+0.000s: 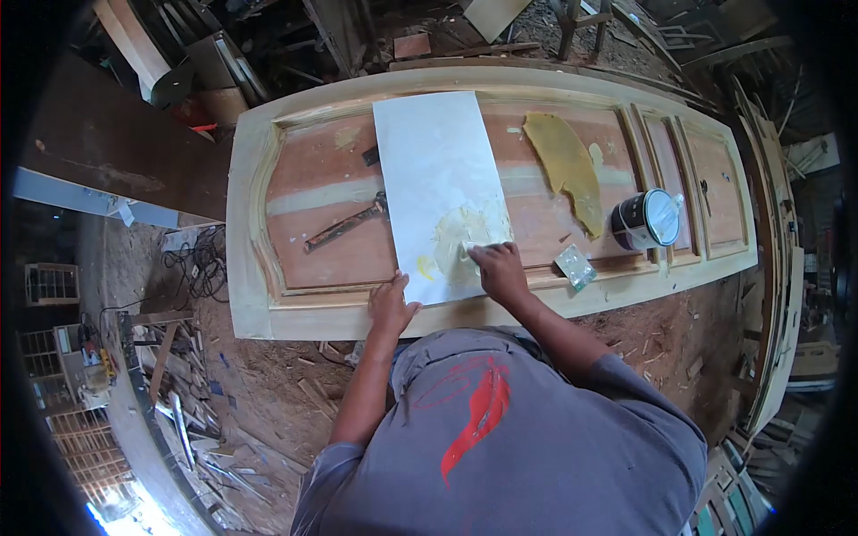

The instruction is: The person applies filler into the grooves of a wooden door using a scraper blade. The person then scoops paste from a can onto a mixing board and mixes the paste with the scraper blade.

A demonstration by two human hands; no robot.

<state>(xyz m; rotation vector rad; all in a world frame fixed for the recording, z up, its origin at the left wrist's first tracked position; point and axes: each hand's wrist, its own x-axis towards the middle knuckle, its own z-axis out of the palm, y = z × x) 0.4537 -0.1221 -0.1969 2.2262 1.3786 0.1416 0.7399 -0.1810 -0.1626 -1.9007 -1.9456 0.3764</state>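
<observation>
A white sheet (pixel 435 152) lies across a panelled wooden door (pixel 313 321), with a patch of cream paste (pixel 451 234) smeared over its near end. My right hand (pixel 502 273) is closed around a small pale spreader (pixel 468 250), whose edge touches the paste; its exact shape is partly hidden by the fingers. At the sheet's lower left corner rests my left hand (pixel 391 305), thumb apart from the fingers, fingertips on the sheet's edge. Left of the sheet is a hammer-like tool (pixel 347 223), its head partly covered by the sheet.
Right of the sheet lie a curved yellow-brown piece (pixel 568 170), a paint can (pixel 633 223) with plastic on top and a small clear packet (pixel 575 267). Timber boards (pixel 776 304) lean at the right. Wood scraps (pixel 192 424) and a tangled cable (pixel 206 265) litter the floor.
</observation>
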